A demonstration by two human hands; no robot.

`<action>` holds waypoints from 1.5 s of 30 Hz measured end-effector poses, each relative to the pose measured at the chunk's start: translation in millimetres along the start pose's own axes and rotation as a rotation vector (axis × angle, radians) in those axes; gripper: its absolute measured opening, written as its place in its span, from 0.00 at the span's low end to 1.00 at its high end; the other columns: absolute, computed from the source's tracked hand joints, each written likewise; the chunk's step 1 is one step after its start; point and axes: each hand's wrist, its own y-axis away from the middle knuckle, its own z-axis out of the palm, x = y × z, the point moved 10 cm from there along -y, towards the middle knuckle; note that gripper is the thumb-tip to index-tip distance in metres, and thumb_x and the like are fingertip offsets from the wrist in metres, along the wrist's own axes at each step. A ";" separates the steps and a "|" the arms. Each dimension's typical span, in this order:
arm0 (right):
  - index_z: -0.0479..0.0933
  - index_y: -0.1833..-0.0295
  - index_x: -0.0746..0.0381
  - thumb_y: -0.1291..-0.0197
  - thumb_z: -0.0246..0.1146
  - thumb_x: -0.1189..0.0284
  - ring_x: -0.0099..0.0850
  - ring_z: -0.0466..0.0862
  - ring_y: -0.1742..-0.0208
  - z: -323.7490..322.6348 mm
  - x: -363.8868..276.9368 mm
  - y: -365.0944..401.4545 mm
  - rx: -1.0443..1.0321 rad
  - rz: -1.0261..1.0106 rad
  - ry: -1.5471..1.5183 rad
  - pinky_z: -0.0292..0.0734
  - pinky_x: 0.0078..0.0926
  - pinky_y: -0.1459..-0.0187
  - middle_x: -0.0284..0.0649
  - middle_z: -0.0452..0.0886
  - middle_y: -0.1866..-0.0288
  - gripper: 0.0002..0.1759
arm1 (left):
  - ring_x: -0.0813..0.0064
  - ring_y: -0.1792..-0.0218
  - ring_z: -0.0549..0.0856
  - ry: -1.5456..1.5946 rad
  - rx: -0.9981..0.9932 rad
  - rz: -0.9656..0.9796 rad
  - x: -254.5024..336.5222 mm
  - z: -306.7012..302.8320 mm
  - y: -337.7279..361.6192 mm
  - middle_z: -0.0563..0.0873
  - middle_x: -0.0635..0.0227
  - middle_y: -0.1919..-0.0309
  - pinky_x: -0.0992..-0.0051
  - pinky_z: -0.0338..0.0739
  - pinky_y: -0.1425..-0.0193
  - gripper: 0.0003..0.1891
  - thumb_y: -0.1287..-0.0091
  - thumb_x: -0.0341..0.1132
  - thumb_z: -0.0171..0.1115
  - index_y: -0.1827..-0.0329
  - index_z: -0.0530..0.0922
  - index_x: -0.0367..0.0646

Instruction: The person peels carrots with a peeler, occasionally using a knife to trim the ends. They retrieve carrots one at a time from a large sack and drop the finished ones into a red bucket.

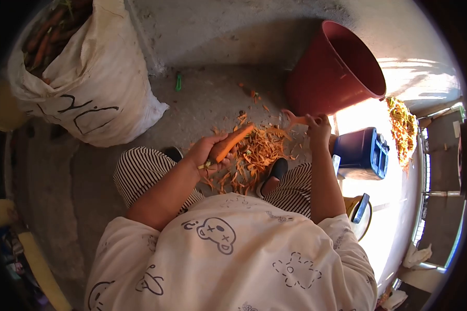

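My left hand [205, 150] is wrapped round a carrot [235, 141], whose stem end points down toward my wrist. A bright orange peeled strip runs along its upper side, and darker skin shows beside my fingers. Over to the right, my right hand [320, 128] grips the handle of an orange-pink Y-shaped peeler [296, 119]. The peeler's head is apart from the carrot, pointing left. Below both hands, a heap of orange carrot peelings [262, 153] lies on the floor between my feet.
A white sack [109, 78] of carrots [52, 39] stands at upper left. A dark red bucket [311, 72] leans at upper right, near a blue jerrycan [360, 154]. More peelings [401, 127] lie at far right. A small green object [178, 82] is on the concrete floor.
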 end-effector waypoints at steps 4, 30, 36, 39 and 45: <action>0.67 0.64 0.61 0.50 0.60 0.79 0.14 0.64 0.85 78.3 -87.7 90.6 -0.491 0.095 -0.638 0.58 0.10 0.87 0.33 0.72 0.76 0.10 | 0.78 0.75 0.73 -0.008 0.000 -0.028 -6.9 7.5 -6.6 0.74 0.62 0.71 0.83 0.70 0.77 0.18 0.36 0.42 0.46 0.53 0.65 0.34; 0.68 0.65 0.61 0.50 0.60 0.75 0.16 0.67 0.83 64.9 -9.4 33.1 -0.310 0.009 -0.171 0.60 0.15 0.85 0.32 0.72 0.77 0.08 | 0.78 0.75 0.73 -0.039 -0.081 -0.089 -19.4 1.3 -4.3 0.72 0.64 0.72 0.83 0.69 0.78 0.16 0.36 0.43 0.47 0.53 0.66 0.41; 0.67 0.64 0.60 0.50 0.60 0.76 0.15 0.64 0.84 49.4 -61.1 55.4 -0.296 0.042 -0.387 0.57 0.11 0.85 0.32 0.72 0.75 0.09 | 0.77 0.75 0.74 -0.025 -0.007 -0.042 -14.2 0.6 -4.2 0.73 0.63 0.70 0.82 0.69 0.80 0.17 0.36 0.42 0.46 0.52 0.65 0.39; 0.66 0.64 0.59 0.50 0.58 0.80 0.14 0.63 0.84 98.8 -98.0 118.2 -0.657 0.100 -0.577 0.54 0.10 0.86 0.31 0.71 0.74 0.09 | 0.76 0.78 0.75 -0.231 -0.161 0.021 -5.9 3.8 -15.9 0.75 0.62 0.72 0.80 0.69 0.82 0.15 0.36 0.41 0.45 0.56 0.68 0.38; 0.67 0.64 0.60 0.51 0.59 0.81 0.14 0.64 0.85 124.1 -96.8 138.7 -0.790 0.166 -0.606 0.53 0.11 0.87 0.31 0.71 0.76 0.10 | 0.73 0.80 0.75 -0.138 -0.013 0.041 -10.5 -5.9 -17.9 0.75 0.62 0.74 0.77 0.68 0.84 0.14 0.36 0.40 0.43 0.59 0.69 0.37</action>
